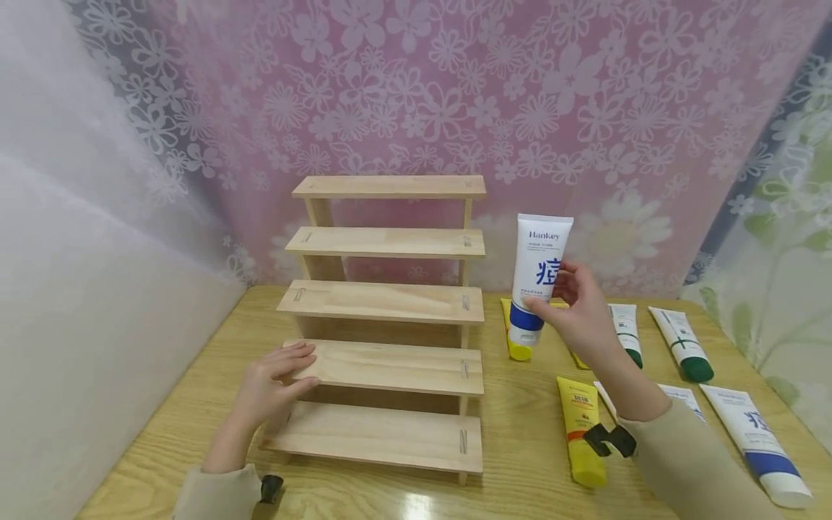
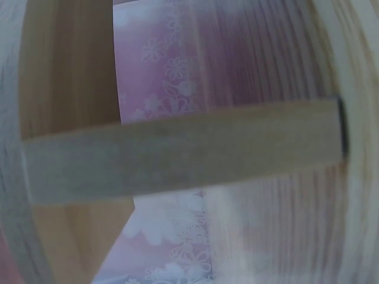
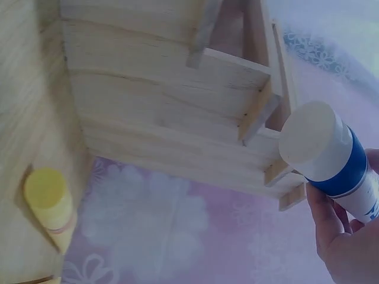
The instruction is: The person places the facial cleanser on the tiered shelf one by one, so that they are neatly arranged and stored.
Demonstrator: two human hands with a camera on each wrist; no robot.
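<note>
Between 2 and 3 o'clock from the middle of the wooden stand (image 1: pixel 383 302), a white tube (image 1: pixel 538 249) is held above the table (image 1: pixel 520 426), crimped end toward 12 o'clock, cap (image 1: pixel 523 337) toward 6, its top leaning slightly toward 1. The right hand (image 1: pixel 578 310) pinches it from the 3 o'clock side, thumb on the printed front near the blue band (image 1: pixel 527 318), fingers behind. At 8 o'clock, the left hand (image 1: pixel 273 379) rests with its fingers laid fairly straight on the 2nd of 5 boards (image 1: pixel 390 367), counted from the bottom. By its look the tube is probably light and soft-walled, and its smooth skin could turn or slip in a loose pinch; how full it is cannot be told. Breakage seems unlikely, though a hard squeeze may dent the body. Low down, near the stiff cap, looks the soundest hold, rounder and firmer than the flat crimp. At 4 o'clock a yellow tube (image 1: pixel 581 422) lies on the table.
</note>
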